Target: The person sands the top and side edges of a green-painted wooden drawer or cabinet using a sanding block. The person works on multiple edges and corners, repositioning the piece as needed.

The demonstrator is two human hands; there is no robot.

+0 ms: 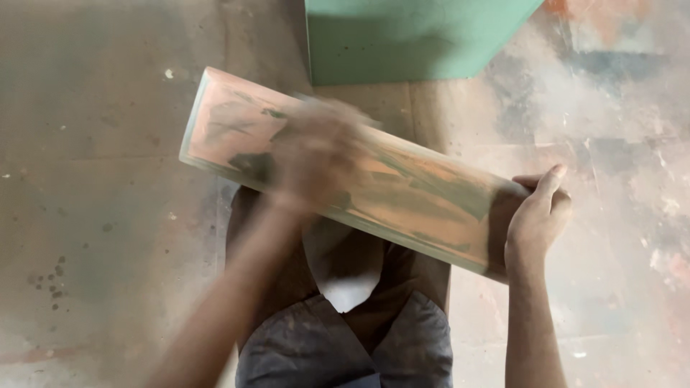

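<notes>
Where the concrete floor (pixel 100 179) fills the view, dusty and blotched with grey and reddish stains, a green painted block (pixel 410 36) stands just beyond the fingers at the upper edge, and a long wooden board (pixel 424 194) lies slantwise across the seated person's lap (pixel 345 345), above dark trousers and a pale scrap of cloth or paper (pixel 345 269) that shows directly beneath the fingers of the left hand. The board's upper face is orange-brown with streaks of green left in it, and its far end rises away to the left of both hands. The right hand (pixel 537 215) is closed around the board's near end, thumb laid over the top edge and fingers wrapped underneath, holding it firm. The left hand (pixel 316 162) lies on the board's middle and is smeared by motion blur; whether its fingers are flat, curled or closed on a rubbing pad cannot be told. Judged from the worn coating, the work in hand is rubbing the face down, and it would go best with the right-hand grip kept tight so the board cannot slide, with long even strokes along the length, and with pressure moved toward the green patches beyond the fingertips.
</notes>
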